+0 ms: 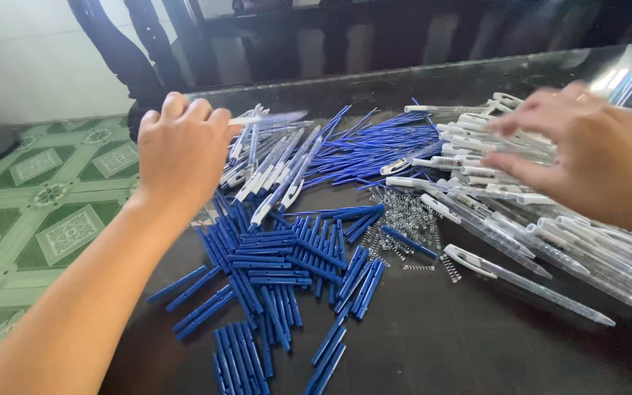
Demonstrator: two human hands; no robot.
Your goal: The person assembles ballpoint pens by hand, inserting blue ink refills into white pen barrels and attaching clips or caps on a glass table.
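On the dark glossy bench (477, 344) lie the parts of ballpoint pens, sorted loosely into heaps. The left hand (181, 150) is raised over the far left of the bench, its back toward the camera, and its grip is closed on one clear plastic pen barrel (272, 117) that sticks out to the right from between the fingertips. Just beyond and to the right of this hand lies a small heap of clear pens with white clips (276, 172), their tips pointing near and left.

The right hand (587, 150) hovers over the right side, blurred, its fingers spread apart and stretched toward the left above a large pile of clear pen barrels with white clip caps (550, 234); whether the fingertips touch the pile cannot be told, and the hand holds nothing that can be seen. One clear barrel with a white clip (528, 281) lies apart from that pile, nearer the camera, pointing right.

In the middle of the bench, between the two hands, lies a fan of thin blue ink refills (374, 150). Near of them sits a scatter of small metal springs (404, 219). The near left of the bench is covered with short blue plastic pen pieces (272, 278), lying in rough rows.

Left of the bench shows a green patterned tile floor (31, 212). Dark furniture legs (122, 51) stand at the far edge.
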